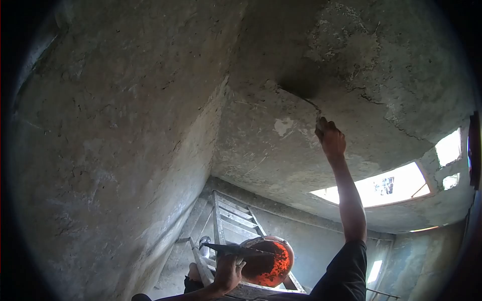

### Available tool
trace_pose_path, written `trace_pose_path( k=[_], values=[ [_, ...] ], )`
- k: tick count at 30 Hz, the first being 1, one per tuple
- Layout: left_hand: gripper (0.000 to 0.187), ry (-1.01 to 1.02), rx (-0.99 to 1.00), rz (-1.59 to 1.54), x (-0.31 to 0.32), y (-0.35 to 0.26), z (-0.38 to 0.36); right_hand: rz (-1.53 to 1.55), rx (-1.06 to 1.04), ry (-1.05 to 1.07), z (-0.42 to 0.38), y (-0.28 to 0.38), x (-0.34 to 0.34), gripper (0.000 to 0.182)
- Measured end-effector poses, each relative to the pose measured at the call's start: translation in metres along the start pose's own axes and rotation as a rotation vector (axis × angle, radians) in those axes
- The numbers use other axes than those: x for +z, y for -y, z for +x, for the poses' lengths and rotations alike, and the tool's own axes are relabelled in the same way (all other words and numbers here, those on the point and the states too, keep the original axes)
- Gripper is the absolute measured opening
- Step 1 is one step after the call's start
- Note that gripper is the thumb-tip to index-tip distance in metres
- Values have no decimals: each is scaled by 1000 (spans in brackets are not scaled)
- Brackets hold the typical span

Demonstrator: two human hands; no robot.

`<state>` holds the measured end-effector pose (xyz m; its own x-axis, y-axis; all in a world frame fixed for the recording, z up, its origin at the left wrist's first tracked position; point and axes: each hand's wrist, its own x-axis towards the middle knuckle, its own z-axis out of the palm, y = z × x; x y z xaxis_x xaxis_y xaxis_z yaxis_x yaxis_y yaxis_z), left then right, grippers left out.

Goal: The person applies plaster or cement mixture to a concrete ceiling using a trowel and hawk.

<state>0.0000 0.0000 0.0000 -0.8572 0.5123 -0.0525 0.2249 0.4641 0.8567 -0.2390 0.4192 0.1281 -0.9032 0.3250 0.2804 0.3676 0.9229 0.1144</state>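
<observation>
The person's raised right hand (331, 140) grips a thin-edged trowel (305, 99) up at the patchy plaster surface (261, 145), while the left hand (229, 275) holds a dark flat tool (228, 249) near an orange-smeared bucket (281, 263) and a ladder (218, 220).

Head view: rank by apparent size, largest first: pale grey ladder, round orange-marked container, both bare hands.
1. Pale grey ladder
2. Round orange-marked container
3. Bare right hand and bare left hand: too alike to rank

trowel (301, 97): thin, slanted, in right grip (331, 138) | dark tool (227, 248): pointed, in left grip (229, 272)
</observation>
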Motion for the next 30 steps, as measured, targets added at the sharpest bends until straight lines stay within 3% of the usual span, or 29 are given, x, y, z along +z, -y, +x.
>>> trace_pose_path(
  k=[5, 9, 12, 16, 30],
  values=[
    [32, -8, 11, -25, 8, 6, 6, 52, 73, -235, 7, -5, -29, 36],
    [31, 15, -12, -6, 1, 1, 6, 135, -31, -328, 3, -15, -31, 37],
    [30, 9, 18, -37, 5, 4, 8, 104, -109, -254, -17, -19, -13, 39],
    [33, 61, -9, -51, 7, 9, 5, 86, -28, -159, -29, -25, 17, 37],
    [41, 102, -77, -87, 0, 1, 8, -5, -21, -242, -14, -44, 6, 43]
  ],
)
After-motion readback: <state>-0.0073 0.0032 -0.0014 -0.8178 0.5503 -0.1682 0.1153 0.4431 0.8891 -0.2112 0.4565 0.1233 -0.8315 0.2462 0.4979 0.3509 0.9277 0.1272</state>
